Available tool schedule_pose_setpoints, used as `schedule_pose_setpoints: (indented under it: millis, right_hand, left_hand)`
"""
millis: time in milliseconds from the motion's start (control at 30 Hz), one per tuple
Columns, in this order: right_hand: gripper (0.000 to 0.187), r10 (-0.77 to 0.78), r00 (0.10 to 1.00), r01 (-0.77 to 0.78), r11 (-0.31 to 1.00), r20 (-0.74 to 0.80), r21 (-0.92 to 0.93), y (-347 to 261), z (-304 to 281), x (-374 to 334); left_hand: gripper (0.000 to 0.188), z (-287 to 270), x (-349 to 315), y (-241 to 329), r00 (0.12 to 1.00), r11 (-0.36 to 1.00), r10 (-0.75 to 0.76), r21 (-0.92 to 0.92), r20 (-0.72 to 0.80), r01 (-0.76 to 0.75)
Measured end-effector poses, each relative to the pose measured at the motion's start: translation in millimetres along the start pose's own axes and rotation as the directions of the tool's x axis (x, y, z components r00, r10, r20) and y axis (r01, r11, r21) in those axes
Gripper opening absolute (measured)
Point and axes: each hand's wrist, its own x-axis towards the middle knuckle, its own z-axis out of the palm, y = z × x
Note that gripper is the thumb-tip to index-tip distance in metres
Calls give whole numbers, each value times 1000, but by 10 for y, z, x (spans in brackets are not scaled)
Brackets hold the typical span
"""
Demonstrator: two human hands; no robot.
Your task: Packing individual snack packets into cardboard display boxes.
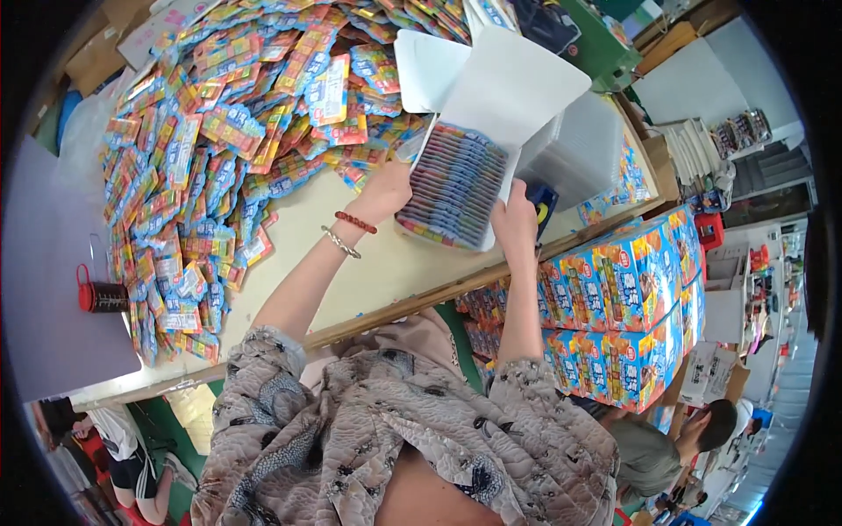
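A white cardboard box (517, 83) stands on the table between my hands, its lid flaps raised. Inside, a tight row of colourful flat blister packs (456, 186) fills it, edges up. My left hand (386, 193) is closed on the box's left side, with a red bead bracelet and a pale one on that wrist. At the right side, my right hand (516, 219) grips the box wall, its fingers partly hidden. Just beyond that hand lies a dark blue object with yellow (544, 206), its kind unclear.
A big heap of loose packs (228, 131) covers the table's left and back. Clear plastic trays (574, 149) stand stacked to the right. Printed blue cartons (614, 289) are piled below the wooden table edge (395, 307). A dark red-lidded bottle (101, 294) sits left. Other people sit nearby.
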Motion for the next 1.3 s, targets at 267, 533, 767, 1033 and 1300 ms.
schedule_pose_setpoints:
  millis: [267, 533, 767, 1033, 1300]
  right_hand:
    - [54, -142, 955, 72, 963, 261, 261, -907, -158, -1166]
    - [27, -326, 784, 440, 892, 528, -102, -1590, 346, -910]
    - [14, -752, 636, 771, 629, 173, -98, -1895, 1131, -199]
    - [14, -759, 467, 879, 455, 454, -144, -2116, 983, -1]
    - [11, -977, -198, 980, -200, 80, -8, -2333, 1414, 469]
  left_hand:
    - [17, -644, -1685, 59, 956, 957, -288, -57, -62, 285]
    - [33, -539, -2344, -513, 846, 918, -393, -93, -361, 386]
    - [35, -608, -2161, -736, 812, 890, -455, -205, -365, 407]
    - [41, -473, -2410, -651, 692, 836, -501, -498, -520, 230]
    - [55, -242, -2474, -401, 644, 884, -461, -252, -610, 394]
